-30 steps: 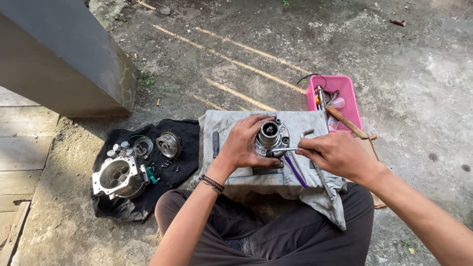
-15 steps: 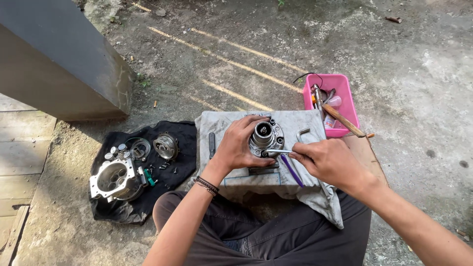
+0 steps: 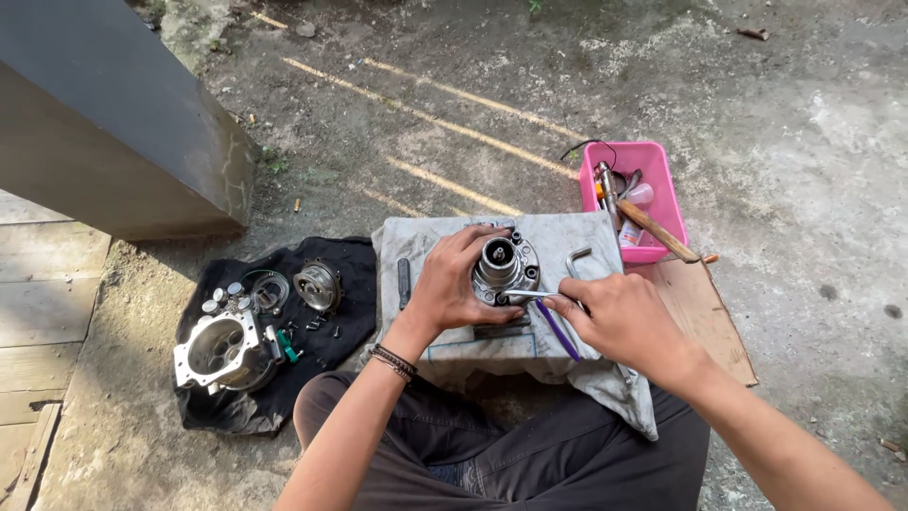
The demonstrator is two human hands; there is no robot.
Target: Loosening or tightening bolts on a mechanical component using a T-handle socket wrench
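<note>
The left hand (image 3: 452, 282) is wrapped around the side of a round metal part (image 3: 504, 270), steadying it on a grey cloth (image 3: 426, 244) spread over the person's lap and a board. Just right of it, the right hand (image 3: 619, 317) pinches a thin metal tool (image 3: 528, 294) whose tip meets the part's lower edge — fingers closed tight on the shaft. A bent hex key (image 3: 573, 261) lies just beyond the right hand. Far left of the left hand, a black cloth (image 3: 336, 312) carries a larger metal housing (image 3: 222, 350) and small loose pieces. Up past the right hand sits a pink tray (image 3: 662, 189) of tools.

The part looks solid, heavy for its size and possibly greasy — best gripped around its outer rim, as the left hand does.
</note>
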